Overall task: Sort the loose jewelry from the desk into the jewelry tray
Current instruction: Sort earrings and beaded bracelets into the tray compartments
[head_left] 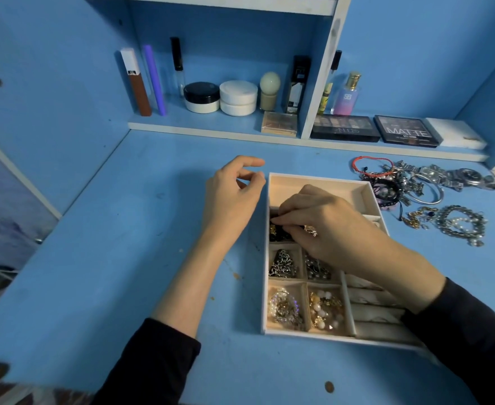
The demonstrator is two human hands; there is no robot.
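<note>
A cream jewelry tray [313, 180] with several compartments lies on the blue desk. Its small front and middle cells hold chains, pearls and beads [325, 312]. My right hand [325, 226] reaches into a left middle cell and pinches a dark jewelry piece [278, 226] with its fingertips; what exactly it is stays partly hidden. My left hand [231, 194] hovers just left of the tray, fingers loosely curled, holding nothing. Loose jewelry [398, 182] lies in a pile right of the tray: a red cord bracelet, bangles, a metal watch [471, 176] and chain bracelets [459, 223].
A low shelf at the back carries cosmetic jars [202, 96], tubes, perfume bottles [348, 95] and eyeshadow palettes [407, 131]. Blue walls close the desk on the left and right. Bare desk surface [123, 229] stretches left of the tray.
</note>
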